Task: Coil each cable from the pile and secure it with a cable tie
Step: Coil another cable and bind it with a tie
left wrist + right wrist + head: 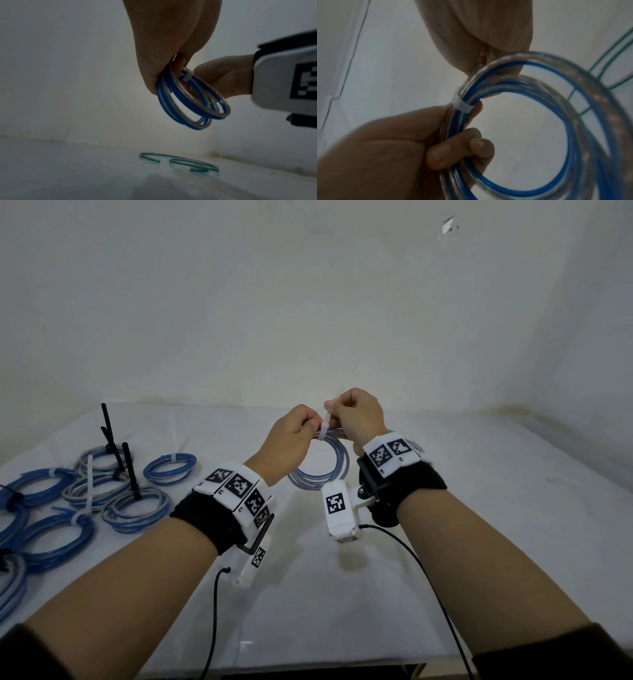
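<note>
A coil of blue and clear cable (320, 474) hangs above the white table (445, 542) between my two hands. My left hand (291, 436) grips the coil's top left, fingers curled round the strands (453, 147). A white cable tie (323, 429) wraps the bundle just beside those fingers. My right hand (356, 414) pinches the tie's tail and holds it upward. The left wrist view shows the coil (188, 106) under my left hand (163, 54), with the tie (187, 76) round it. In the right wrist view the tie (462, 106) sits snug on the coil (573, 121).
Several tied coils (102, 494) lie on the table's left side, some with black tie tails (130, 470) standing up, others with white ones. A loose curled cable (180, 161) lies on the table below the hands. A white wall (308, 302) stands close behind.
</note>
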`<state>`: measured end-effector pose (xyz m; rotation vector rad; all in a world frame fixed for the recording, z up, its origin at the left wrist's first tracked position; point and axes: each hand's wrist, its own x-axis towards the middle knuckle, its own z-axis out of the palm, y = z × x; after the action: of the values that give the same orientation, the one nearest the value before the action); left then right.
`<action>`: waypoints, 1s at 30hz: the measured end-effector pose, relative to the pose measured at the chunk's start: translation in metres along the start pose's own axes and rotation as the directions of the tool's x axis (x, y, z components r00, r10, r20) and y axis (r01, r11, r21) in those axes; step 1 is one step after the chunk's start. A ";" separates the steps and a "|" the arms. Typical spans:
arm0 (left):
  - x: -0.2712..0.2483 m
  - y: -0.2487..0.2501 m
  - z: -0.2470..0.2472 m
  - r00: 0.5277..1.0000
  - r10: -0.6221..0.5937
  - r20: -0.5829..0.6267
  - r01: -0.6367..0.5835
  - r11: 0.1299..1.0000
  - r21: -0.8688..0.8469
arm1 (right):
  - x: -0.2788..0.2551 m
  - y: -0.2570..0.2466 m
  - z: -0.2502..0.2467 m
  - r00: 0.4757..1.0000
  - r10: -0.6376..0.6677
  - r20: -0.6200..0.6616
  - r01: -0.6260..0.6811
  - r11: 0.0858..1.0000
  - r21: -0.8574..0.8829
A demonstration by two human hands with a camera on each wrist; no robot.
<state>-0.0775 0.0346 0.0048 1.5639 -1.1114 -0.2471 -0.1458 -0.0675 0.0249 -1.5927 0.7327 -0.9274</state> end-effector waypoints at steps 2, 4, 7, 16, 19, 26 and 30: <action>0.001 -0.002 0.000 1.000 -0.013 -0.018 0.014 1.000 0.013 | -0.001 -0.002 0.000 0.996 0.055 0.067 -0.058 0.997 0.041; 0.003 -0.003 0.000 0.999 -0.023 -0.042 0.024 0.999 0.028 | -0.005 -0.004 -0.002 0.983 0.093 0.156 -0.104 0.993 0.063; 0.006 -0.007 -0.001 0.996 -0.020 -0.082 0.024 0.998 0.053 | -0.012 -0.004 -0.002 0.971 0.102 0.215 -0.115 0.992 0.048; 0.004 -0.012 0.005 0.995 0.051 -0.086 -0.043 0.995 0.093 | -0.008 -0.003 0.008 0.980 0.184 0.079 -0.189 0.981 0.048; 0.005 -0.012 0.005 0.995 0.061 -0.075 -0.052 0.992 0.116 | -0.008 -0.001 0.012 0.983 0.184 0.025 -0.185 0.982 0.033; 0.002 -0.008 0.003 0.997 0.032 -0.072 -0.036 0.998 -0.051 | -0.012 -0.006 -0.002 0.979 0.161 0.127 -0.176 0.978 0.110; -0.003 -0.006 0.001 0.998 0.066 0.006 -0.065 0.995 -0.080 | -0.013 -0.008 -0.004 0.967 0.203 0.152 -0.219 0.970 0.104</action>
<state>-0.0766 0.0359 -0.0024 1.4544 -1.1441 -0.2508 -0.1564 -0.0570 0.0310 -1.4266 0.7186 -0.6841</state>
